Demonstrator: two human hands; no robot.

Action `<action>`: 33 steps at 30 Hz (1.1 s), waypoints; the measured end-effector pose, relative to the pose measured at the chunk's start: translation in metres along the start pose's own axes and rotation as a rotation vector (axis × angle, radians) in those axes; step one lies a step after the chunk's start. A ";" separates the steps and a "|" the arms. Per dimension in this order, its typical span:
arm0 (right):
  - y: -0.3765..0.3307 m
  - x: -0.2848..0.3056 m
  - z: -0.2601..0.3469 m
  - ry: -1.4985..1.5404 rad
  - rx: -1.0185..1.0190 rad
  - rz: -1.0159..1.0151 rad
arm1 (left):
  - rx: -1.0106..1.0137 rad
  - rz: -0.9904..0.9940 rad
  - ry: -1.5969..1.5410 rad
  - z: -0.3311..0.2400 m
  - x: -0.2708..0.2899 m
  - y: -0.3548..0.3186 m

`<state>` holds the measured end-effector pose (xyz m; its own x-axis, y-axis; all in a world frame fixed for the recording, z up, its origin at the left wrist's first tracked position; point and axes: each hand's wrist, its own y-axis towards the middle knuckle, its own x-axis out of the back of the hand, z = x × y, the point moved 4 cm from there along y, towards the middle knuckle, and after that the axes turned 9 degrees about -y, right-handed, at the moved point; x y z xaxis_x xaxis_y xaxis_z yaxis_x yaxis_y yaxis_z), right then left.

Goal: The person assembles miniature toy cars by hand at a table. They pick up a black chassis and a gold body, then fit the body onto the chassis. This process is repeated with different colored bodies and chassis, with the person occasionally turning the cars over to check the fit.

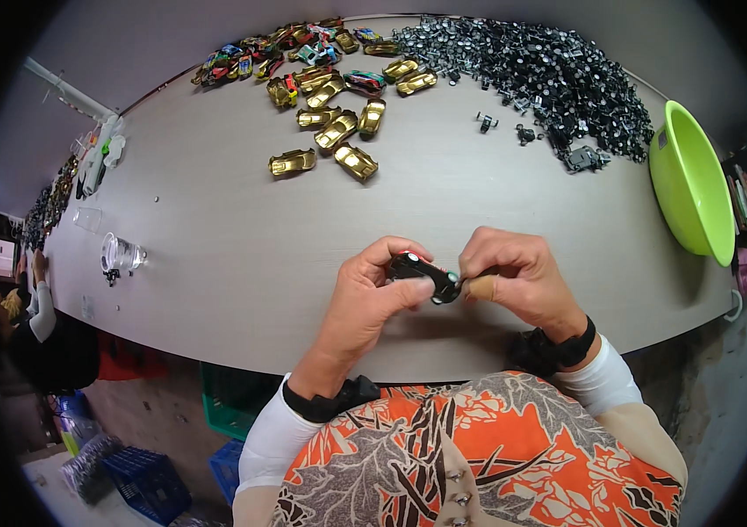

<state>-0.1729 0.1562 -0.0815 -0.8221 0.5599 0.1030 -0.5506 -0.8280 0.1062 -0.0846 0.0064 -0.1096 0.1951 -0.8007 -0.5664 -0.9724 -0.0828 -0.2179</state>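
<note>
My left hand (pixel 363 294) grips a small toy car (pixel 427 275) in front of me, its black underside and pale wheels turned up, with a little red and green showing along one edge. At the car's right end my right hand (pixel 514 274) is closed in a pinch. A tan wrap covers part of its thumb. Whatever lies between those fingertips is too small and hidden to name. Beyond my hands, several gold toy car bodies (pixel 337 130) lie scattered on the table (pixel 215 237).
Multicoloured car bodies (pixel 246 60) are heaped at the back left. A large pile of black and grey small parts (pixel 558 83) covers the back right. A green basin (pixel 694 184) leans at the right edge. Left stands a clear cup (pixel 123 253); a co-worker's arm (pixel 43 307) shows far left.
</note>
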 end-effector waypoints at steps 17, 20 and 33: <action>0.005 -0.008 -0.005 0.202 -0.204 0.111 | -0.029 0.091 0.205 0.007 -0.004 -0.008; 0.002 -0.012 -0.010 0.224 -0.230 0.139 | -0.017 0.127 0.289 0.008 -0.005 -0.011; 0.001 -0.044 -0.026 -0.167 -0.255 0.179 | -0.060 -0.001 0.613 0.011 0.009 -0.033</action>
<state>-0.1408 0.1299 -0.1113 -0.8856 0.3846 0.2604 -0.4353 -0.8828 -0.1765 -0.0493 0.0083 -0.1161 0.1043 -0.9945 -0.0023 -0.9813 -0.1026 -0.1628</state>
